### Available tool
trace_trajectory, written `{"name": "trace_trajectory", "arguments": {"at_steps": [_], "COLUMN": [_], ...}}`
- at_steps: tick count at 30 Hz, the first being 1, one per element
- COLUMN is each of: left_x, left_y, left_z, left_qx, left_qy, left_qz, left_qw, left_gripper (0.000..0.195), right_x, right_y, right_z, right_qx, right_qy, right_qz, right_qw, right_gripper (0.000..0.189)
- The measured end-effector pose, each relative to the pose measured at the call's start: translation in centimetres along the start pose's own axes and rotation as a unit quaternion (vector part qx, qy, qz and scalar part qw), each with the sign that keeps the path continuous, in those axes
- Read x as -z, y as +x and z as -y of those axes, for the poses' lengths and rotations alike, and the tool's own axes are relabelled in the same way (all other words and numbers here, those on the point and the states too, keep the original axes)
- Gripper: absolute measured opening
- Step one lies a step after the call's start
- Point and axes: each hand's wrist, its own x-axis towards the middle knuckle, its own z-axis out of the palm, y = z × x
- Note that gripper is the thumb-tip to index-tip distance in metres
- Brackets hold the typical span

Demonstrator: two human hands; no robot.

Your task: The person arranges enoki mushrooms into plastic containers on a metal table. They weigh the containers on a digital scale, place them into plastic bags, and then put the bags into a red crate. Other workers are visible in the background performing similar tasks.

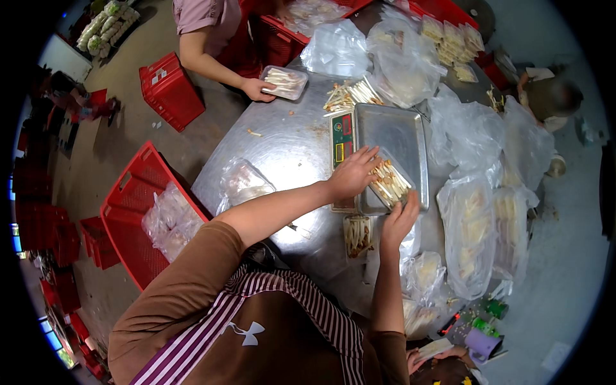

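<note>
A clear plastic tray of long-stemmed mushrooms, white with brown caps, rests tilted across the steel pan of a digital weighing scale. My left hand lies over the tray's left side, its fingertips on the mushrooms. At the near right corner, my right hand grips the tray's edge. The scale's green display panel is to the left of the pan. Just below the scale stands a second filled tray. Beyond the pan lies a loose pile of mushrooms.
Across the steel table, a co-worker's hand holds a filled tray. Plastic bags line the right side. A red crate with bagged goods stands at left. A knife-like red-handled tool lies near a purple mug.
</note>
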Motion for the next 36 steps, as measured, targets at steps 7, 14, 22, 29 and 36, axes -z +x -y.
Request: {"name": "trace_trajectory", "arguments": {"at_steps": [7, 14, 22, 29, 36], "left_x": [0.1, -0.2, 0.1, 0.1, 0.6], "left_y": [-0.3, -0.8, -1.1, -1.2, -1.4], "left_z": [0.3, 0.0, -0.6, -0.6, -0.5], "left_qx": [0.040, 0.032, 0.039, 0.030, 0.034], "left_qy": [-0.066, -0.080, -0.106, -0.100, -0.111], "left_qz": [0.015, 0.007, -0.028, -0.032, -0.023], "left_qw": [0.997, 0.996, 0.993, 0.994, 0.993], "left_gripper": [0.050, 0.053, 0.047, 0.048, 0.048], "right_x": [0.5, 0.9, 0.0, 0.7, 2.1], "right_y": [-2.6, -0.5, -0.1, 1.2, 1.5], "right_z": [-0.1, -1.5, -1.4, 0.0, -3.0], "right_qx": [-0.061, -0.070, -0.117, -0.048, -0.051], "right_qy": [0.007, -0.027, 0.034, -0.012, -0.049], "right_qz": [-0.007, 0.015, 0.024, 0.057, 0.100], "right_qw": [0.998, 0.997, 0.992, 0.997, 0.992], "right_gripper": [0.028, 0.022, 0.014, 0.014, 0.014]}}
